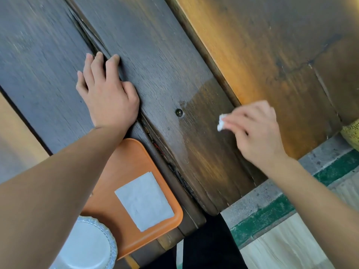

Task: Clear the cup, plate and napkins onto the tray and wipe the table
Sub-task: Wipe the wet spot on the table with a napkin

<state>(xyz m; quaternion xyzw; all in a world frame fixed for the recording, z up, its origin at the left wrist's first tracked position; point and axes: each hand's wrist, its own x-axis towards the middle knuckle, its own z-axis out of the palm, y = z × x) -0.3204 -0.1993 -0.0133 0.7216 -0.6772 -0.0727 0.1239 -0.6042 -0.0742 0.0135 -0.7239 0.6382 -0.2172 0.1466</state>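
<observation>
An orange tray (116, 171) lies on the dark wooden table (165, 65) near its front edge. A flat white napkin (144, 202) rests on the tray. A white plate with a scalloped rim (91, 247) sits at the tray's near left end, partly under my left forearm. My left hand (106, 90) lies flat and open on the table above the tray, fingers spread over the gap between planks. My right hand (254, 129) pinches a crumpled white napkin (221, 124) against the table's right plank. No cup is in view.
A dark screw head (179, 112) sits in the plank between my hands. A lighter wooden plank (272, 45) runs along the right. Beyond the table edge lies a grey floor with a green stripe (272, 214). Something yellow (351, 134) shows at the right edge.
</observation>
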